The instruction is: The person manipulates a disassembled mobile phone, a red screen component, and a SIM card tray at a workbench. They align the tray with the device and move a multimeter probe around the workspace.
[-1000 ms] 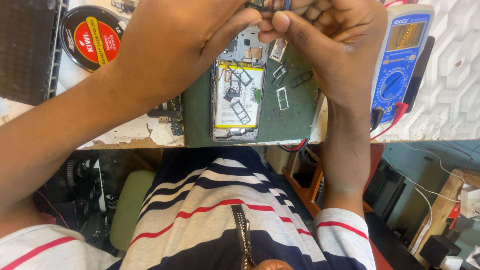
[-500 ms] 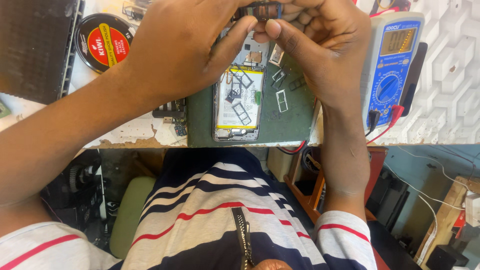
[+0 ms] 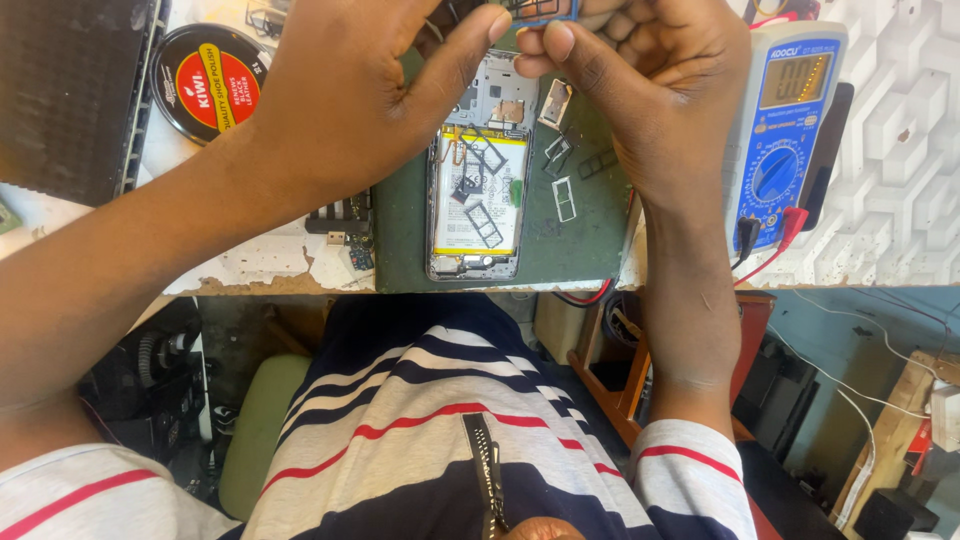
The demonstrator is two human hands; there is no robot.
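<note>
Both hands meet at twelve o'clock: the left hand (image 3: pixel 345 95) and right hand (image 3: pixel 650 90) pinch a thin blue-edged frame piece (image 3: pixel 545 10), thumbs together beneath it. Directly below, at six o'clock from the hands, an opened smartphone (image 3: pixel 478 190) with a glossy yellow-edged battery lies on the matte green mat (image 3: pixel 405 240), with small metal card trays (image 3: pixel 565 198) at its three o'clock.

Green mat (image 3: pixel 590 240) — blue multimeter (image 3: pixel 785 140), red/black tin (image 3: pixel 205 80), navy-striped top (image 3: pixel 440 400).
</note>
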